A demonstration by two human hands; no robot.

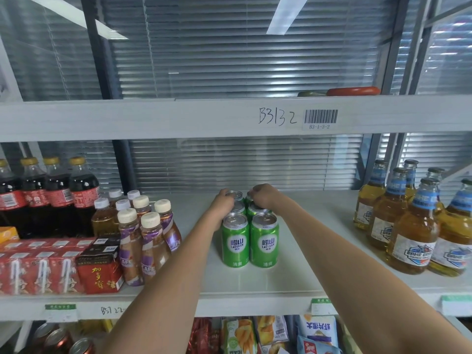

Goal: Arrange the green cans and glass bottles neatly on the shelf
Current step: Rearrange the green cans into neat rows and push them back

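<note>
Several green cans (249,241) stand in two tight columns in the middle of the white shelf (293,272). My left hand (224,203) lies against the left side of the rear left cans, fingers curled around them. My right hand (263,196) rests over the top of the rear right can, fingers closed on it. At the shelf's right end stand several glass bottles (411,226) of amber drink with blue labels, grouped close together.
Cola bottles (51,198), small coffee bottles (148,238) and red drink cartons (56,269) fill the shelf's left. An upper shelf beam (178,116) runs overhead. Snack bags (281,333) and red cans lie on the shelf below.
</note>
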